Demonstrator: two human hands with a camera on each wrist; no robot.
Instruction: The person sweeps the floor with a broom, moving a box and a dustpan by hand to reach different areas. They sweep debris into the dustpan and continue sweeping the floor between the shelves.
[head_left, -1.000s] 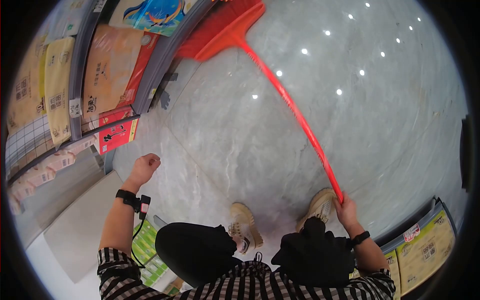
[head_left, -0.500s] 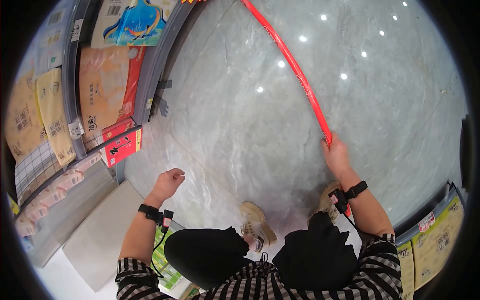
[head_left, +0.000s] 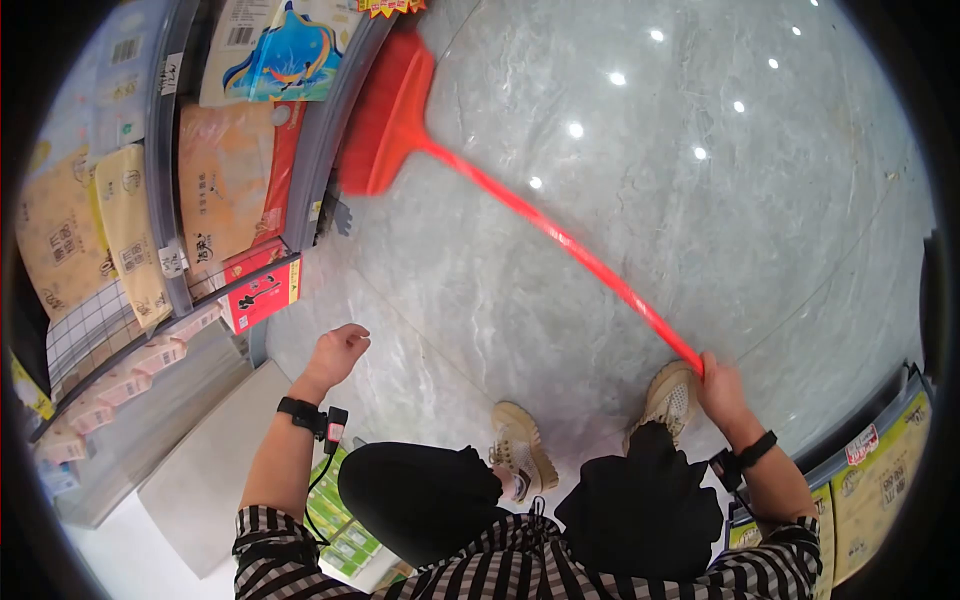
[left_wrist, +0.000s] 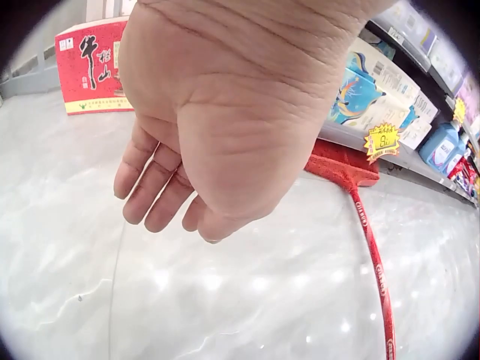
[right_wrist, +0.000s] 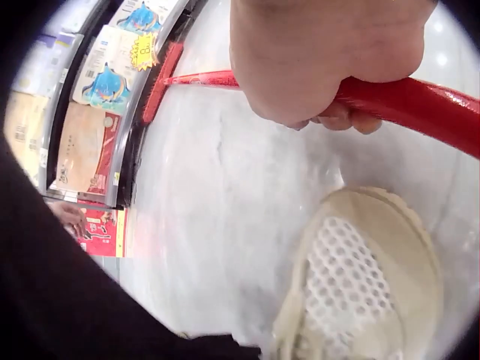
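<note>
My right hand (head_left: 724,392) grips the red handle of a broom (head_left: 560,236) near its upper end. In the right wrist view the fingers (right_wrist: 337,118) wrap around the handle. The broom's wide red head (head_left: 385,120) lies against the lower edge of the shelf on the left, its bristles toward the shelf. Holding nothing, my left hand (head_left: 338,355) hangs over the floor with its fingers loosely bent. The left wrist view shows that hand's palm (left_wrist: 240,142) close up, with the broom head (left_wrist: 345,166) behind it at the shelf base.
Shelves on the left carry packs of tissue paper (head_left: 225,180) and a red box (head_left: 262,295) stands by the shelf end. Another shelf with yellow packs (head_left: 880,485) is at the lower right. Two beige shoes (head_left: 520,440) stand on the grey marbled floor (head_left: 600,380).
The broom head, out of view half a second ago, is back in sight at the left shelf. My right hand has moved back toward my body with the handle. The left hand barely moved lately.
</note>
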